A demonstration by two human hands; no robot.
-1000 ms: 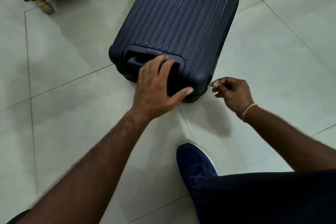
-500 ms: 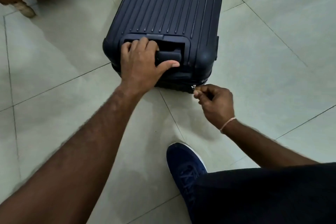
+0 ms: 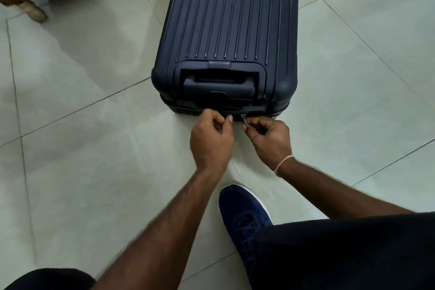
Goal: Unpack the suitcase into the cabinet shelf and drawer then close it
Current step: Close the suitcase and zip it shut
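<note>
- Navy suitcase [image 3: 231, 14] flat on tiled floor [image 3: 82, 125], shell closed.
- Right grip [image 3: 270, 139] pinching metal zipper pull [image 3: 243, 118] at near edge.
- Left grip [image 3: 210, 140] curled beside it; pinching anything, cannot tell.

The one camera sits on my head, looking steeply down and forward at the suitcase [image 3: 226, 37] lying on the floor. It is close: the suitcase's near end fills the upper middle, my hands just below it, my shoe [image 3: 244, 216] nearer still, tiles all round it.
</note>
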